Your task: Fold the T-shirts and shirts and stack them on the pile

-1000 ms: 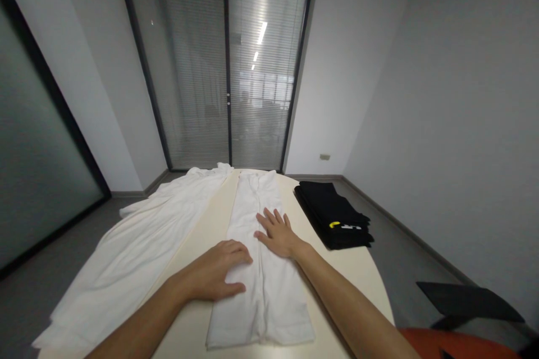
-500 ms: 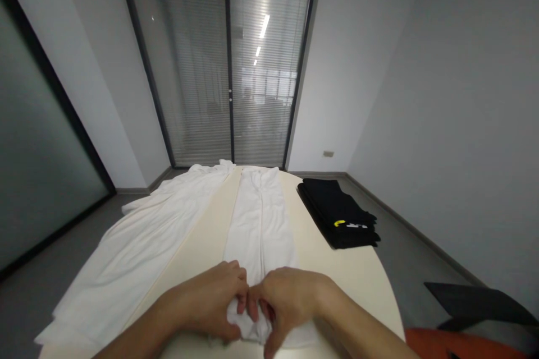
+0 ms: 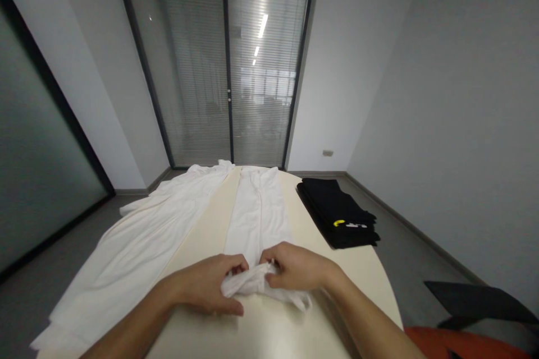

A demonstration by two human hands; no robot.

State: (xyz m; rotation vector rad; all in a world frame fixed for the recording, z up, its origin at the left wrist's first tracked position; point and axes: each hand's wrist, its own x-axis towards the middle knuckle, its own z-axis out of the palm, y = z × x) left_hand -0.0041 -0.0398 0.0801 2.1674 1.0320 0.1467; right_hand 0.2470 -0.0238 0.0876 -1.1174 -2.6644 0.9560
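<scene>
Pinching near end of white cloth (image 3: 260, 219), lower centre of frame, with right hand (image 3: 301, 268); touching left corner with left hand (image 3: 205, 286), cannot tell if gripping. Could skew if pulled unevenly.

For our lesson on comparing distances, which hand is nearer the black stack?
Right. The right hand, pinching white cloth, is left of the black stack and nearer the camera; the left hand lies farther left.

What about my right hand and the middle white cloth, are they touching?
Touching. In the head view, your right hand grips the bunched near end of the white cloth.
</scene>
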